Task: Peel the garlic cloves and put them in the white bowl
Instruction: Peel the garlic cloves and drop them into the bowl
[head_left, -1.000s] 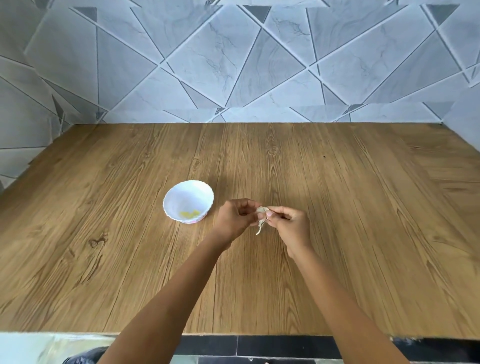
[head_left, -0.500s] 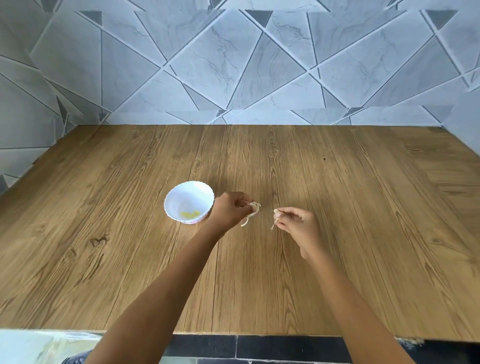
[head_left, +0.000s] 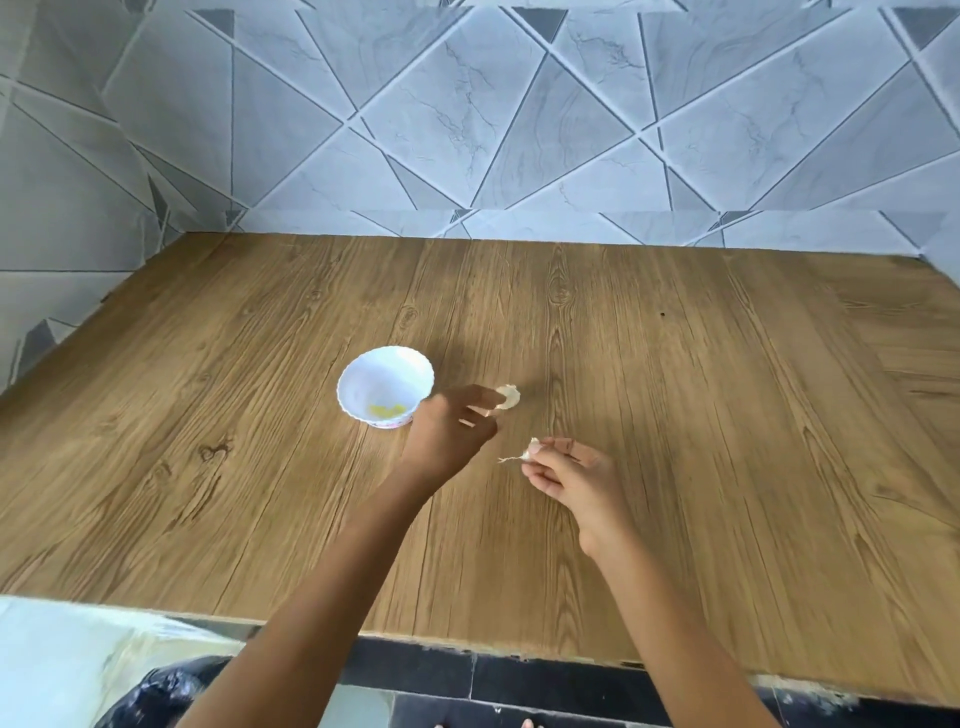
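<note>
From the head view, the white bowl (head_left: 363, 366) sat on the wooden counter (head_left: 701, 426), left of centre and about midway between the near edge and the tiled wall (head_left: 467, 130). A few yellowish peeled cloves (head_left: 387, 411) lay in its near side.

The left hand (head_left: 449, 434) was out just right of the bowl, close to its rim, palm down and fingers stretched forward rather than curled. It had nothing clamped in it. A pale piece of skin (head_left: 510, 397) sat right at its fingertips (blur made it impossible to say whether the skin touched them or lay flat on the wood).

And over to the right hand (head_left: 571, 475), nearer the camera and a little to the right! Its thumb and forefinger were pinched together on a small garlic clove (head_left: 533, 448), the other fingers loosely curled underneath. A thin wisp of peel trailed off the clove to the left. So the clove was up in that pinch, above the counter, right of the bowl and apart from it, with the left hand between the two.
</note>
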